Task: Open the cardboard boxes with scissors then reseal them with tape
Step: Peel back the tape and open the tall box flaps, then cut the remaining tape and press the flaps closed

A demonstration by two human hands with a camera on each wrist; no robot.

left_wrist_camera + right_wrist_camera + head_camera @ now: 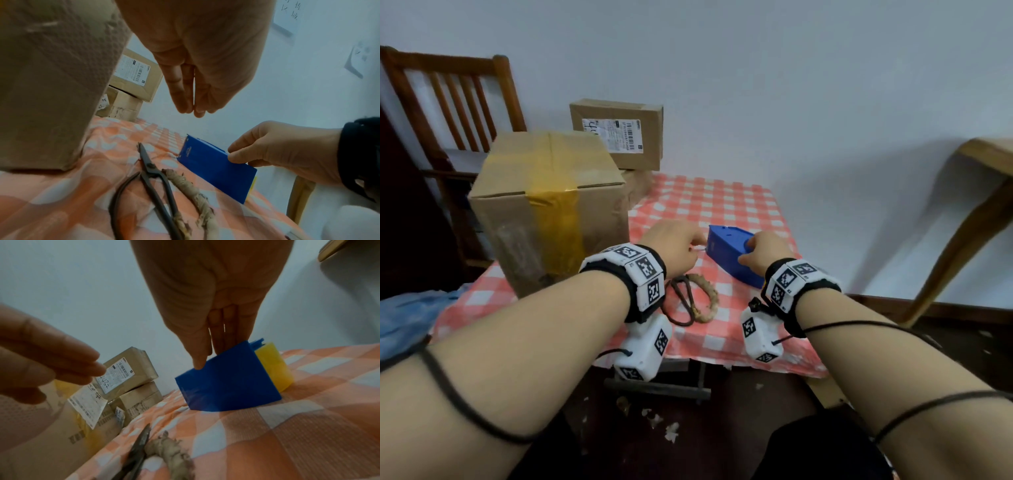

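Observation:
A blue tape dispenser (726, 246) (213, 170) (226, 386) stands on the checked tablecloth, with a yellow tape roll (273, 366) showing at its back. My right hand (763, 251) (267, 151) (205, 353) grips its top, thumb on the near face. My left hand (678, 246) (193, 112) (61, 363) hovers at the dispenser's left end with straight fingers held together and nothing visible in them. Dark scissors (683, 301) (150, 175) (141, 439), one handle cloth-wrapped, lie closed near the front edge. A large cardboard box (544, 205) (51, 81), sealed with yellow tape, stands to the left.
Smaller labelled boxes (619, 133) (135, 73) (125, 369) are stacked at the back beside the wall. A wooden chair (448, 102) stands behind the large box, and a wooden furniture piece (979, 205) is at the right. The table's front edge (722, 359) lies just under my wrists.

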